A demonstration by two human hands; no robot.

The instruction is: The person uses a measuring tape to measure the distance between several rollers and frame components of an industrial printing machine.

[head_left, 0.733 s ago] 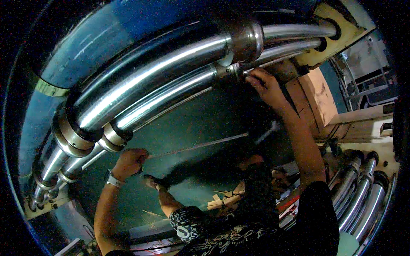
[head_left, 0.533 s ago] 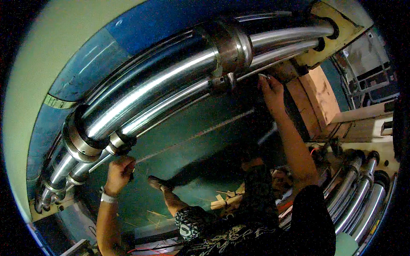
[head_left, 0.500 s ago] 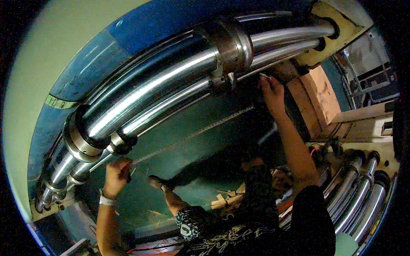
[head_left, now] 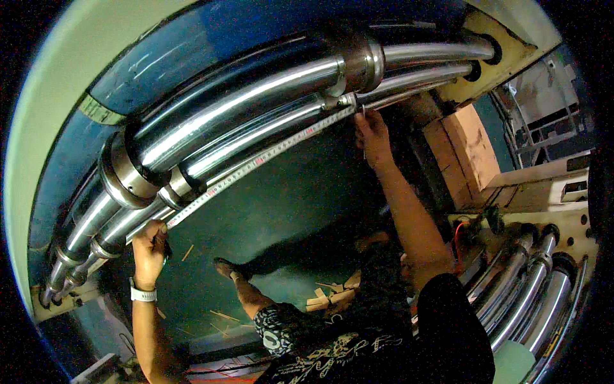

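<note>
A white tape measure blade (head_left: 256,162) with red marks stretches slantwise between my hands, along the lower side of a slim metal rod. My left hand (head_left: 149,249), below a white wristband, is closed on the tape near its lower left end, below a small collar (head_left: 179,189). At the upper right, my right hand (head_left: 373,136) is closed at the tape's other end, beside another small collar (head_left: 338,101). A thicker polished rod (head_left: 243,105) runs above, with a wide collar (head_left: 366,61). The tape's case cannot be made out clearly.
A cream end plate (head_left: 486,73) takes the rods at the right. More metal rods (head_left: 543,307) lie at the lower right. Wood scraps (head_left: 329,297) litter the green floor near my foot (head_left: 224,267). A cardboard-coloured panel (head_left: 470,147) stands at the right.
The tape has risen from over the floor to lie along the slim rod. My right hand has shifted left to the small collar; my left hand has moved left and slightly up.
</note>
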